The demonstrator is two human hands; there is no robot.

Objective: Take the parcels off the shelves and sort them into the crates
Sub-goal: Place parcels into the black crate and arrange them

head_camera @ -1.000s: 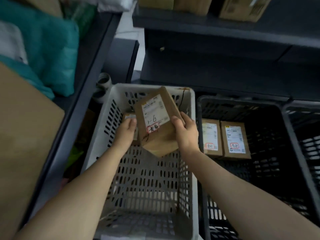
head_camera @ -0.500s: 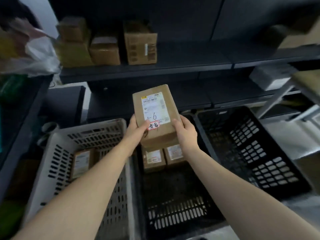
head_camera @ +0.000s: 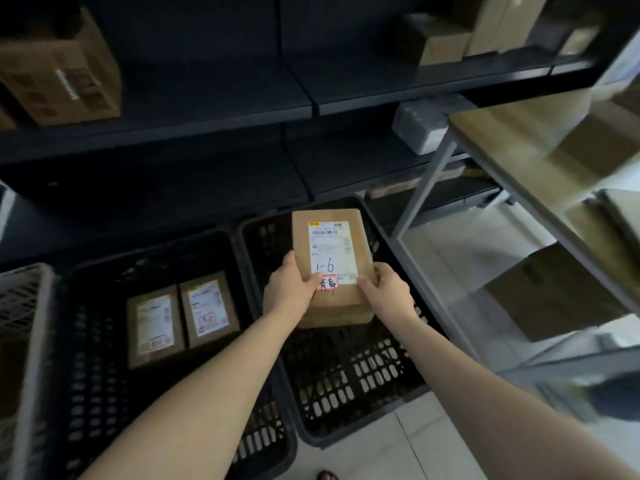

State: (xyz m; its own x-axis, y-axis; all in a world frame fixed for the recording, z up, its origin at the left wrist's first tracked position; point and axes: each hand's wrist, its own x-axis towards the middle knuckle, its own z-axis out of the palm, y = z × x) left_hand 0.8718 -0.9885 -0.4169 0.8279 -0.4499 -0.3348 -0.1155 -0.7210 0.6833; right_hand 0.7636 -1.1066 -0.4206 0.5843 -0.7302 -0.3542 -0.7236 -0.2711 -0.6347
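A brown cardboard parcel with a white label marked "1-6" is held over the right black crate. My left hand grips its lower left edge, thumb on the label. My right hand grips its lower right edge. The middle black crate holds two labelled brown parcels lying side by side. A white crate shows at the far left edge.
Dark shelves run behind the crates, with a cardboard box at upper left and more boxes at upper right. A grey-framed rack with wooden boards and boxes stands close on the right. Pale floor tiles lie below.
The parcel and both hands have moved right, from above the white crate past the middle black crate to above the right black crate. The view has turned right with them.
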